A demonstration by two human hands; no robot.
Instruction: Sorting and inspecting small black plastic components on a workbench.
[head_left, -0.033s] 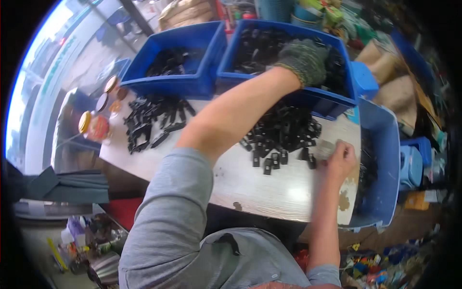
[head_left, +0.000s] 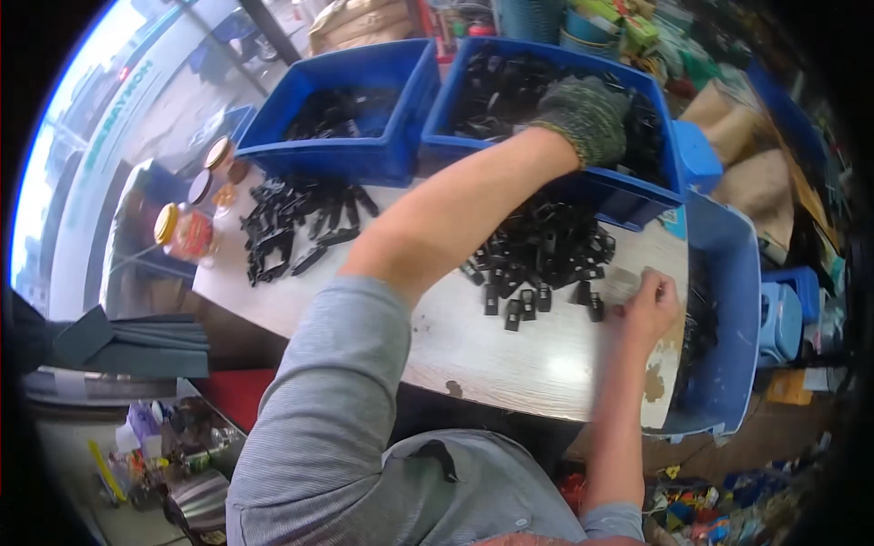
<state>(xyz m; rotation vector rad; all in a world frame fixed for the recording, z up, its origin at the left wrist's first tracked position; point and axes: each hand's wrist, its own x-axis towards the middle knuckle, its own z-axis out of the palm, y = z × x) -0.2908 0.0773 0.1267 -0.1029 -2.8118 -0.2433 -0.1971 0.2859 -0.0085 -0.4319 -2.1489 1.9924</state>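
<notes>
Over the blue bin (head_left: 437, 109), gloved left hand (head_left: 587, 118), grip unclear; bare right hand (head_left: 648, 309) pinched shut.

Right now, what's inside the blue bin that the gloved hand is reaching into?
The blue bin holds a heap of small black plastic parts. The gloved left hand covers some of them, so whatever it grips is hidden.

We see a worn white table (head_left: 510, 346) bearing two piles of black plastic clips (head_left: 546, 259), two blue bins (head_left: 364, 155) and lidded jars (head_left: 182, 232).
</notes>
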